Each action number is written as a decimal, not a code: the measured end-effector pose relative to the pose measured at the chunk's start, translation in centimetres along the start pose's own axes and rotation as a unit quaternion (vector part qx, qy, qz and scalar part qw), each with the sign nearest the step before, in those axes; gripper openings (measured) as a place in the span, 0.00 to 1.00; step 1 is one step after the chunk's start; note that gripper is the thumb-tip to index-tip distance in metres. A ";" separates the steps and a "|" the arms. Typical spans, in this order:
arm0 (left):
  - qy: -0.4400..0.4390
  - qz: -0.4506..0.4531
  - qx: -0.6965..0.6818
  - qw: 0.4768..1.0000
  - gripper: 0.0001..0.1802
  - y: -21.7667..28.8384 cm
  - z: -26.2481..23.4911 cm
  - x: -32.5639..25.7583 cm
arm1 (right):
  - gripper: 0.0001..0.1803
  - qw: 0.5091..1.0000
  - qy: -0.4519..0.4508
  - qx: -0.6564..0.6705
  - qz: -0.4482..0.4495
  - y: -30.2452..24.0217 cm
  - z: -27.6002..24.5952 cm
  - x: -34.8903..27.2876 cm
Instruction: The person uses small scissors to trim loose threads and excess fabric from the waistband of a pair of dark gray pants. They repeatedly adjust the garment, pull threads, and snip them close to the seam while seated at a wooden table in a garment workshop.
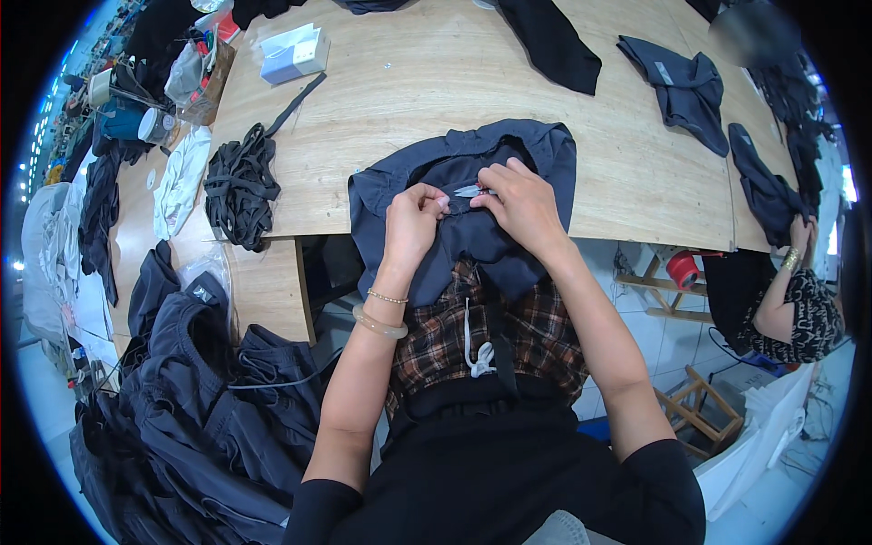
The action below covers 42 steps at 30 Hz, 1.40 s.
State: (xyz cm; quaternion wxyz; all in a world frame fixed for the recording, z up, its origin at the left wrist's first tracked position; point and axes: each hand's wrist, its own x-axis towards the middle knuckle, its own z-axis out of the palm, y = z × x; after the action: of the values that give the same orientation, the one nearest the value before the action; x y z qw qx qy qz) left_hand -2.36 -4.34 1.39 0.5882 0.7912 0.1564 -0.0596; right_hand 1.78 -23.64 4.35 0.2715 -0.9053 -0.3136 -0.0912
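Observation:
A pair of dark grey shorts (381, 195) lies across the table's front edge and hangs down over my lap, its waist opening spread toward the far side. At the near edge of that opening, my left hand (415, 222) is closed in a pinch on the fabric; any thread between the fingertips is too small to make out. My right hand (522, 207) is wrapped round small thread snips (468, 192). Their silvery blades point left toward my left fingertips, just above the cloth. The handle is mostly hidden in my palm.
A tissue box (295, 56) and a tangle of dark straps (241, 186) lie on the wooden table (391, 100). Dark garments (209, 400) are heaped at my left. More dark pieces (677, 91) lie far right, where another person's hand (799, 234) touches cloth.

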 end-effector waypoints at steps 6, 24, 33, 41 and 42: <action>-0.016 -0.004 -0.068 0.998 0.03 -0.4 0.1 -0.1 | 0.13 1.000 -0.002 -0.006 -0.009 -0.4 -0.1 0.3; -0.309 0.079 0.339 0.885 0.10 4.7 -3.4 -8.1 | 0.16 0.902 0.038 0.350 0.250 2.6 1.3 -0.6; 0.133 0.266 0.248 0.922 0.10 0.8 4.3 -1.5 | 0.14 0.901 0.055 0.353 0.246 3.0 2.6 -0.3; 0.092 0.128 0.059 0.986 0.15 2.6 -0.1 -2.4 | 0.13 0.877 0.048 0.400 0.263 3.4 2.5 -1.1; 0.093 0.140 0.111 0.979 0.16 3.3 0.3 -2.5 | 0.13 0.872 0.046 0.407 0.266 3.6 2.7 -1.1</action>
State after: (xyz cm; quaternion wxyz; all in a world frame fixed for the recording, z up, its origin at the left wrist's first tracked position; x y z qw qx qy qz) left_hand -3.65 -5.90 4.96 0.4818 0.8680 0.0900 0.0799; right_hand 3.09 -25.13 0.18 0.6443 -0.7586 -0.0571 0.0785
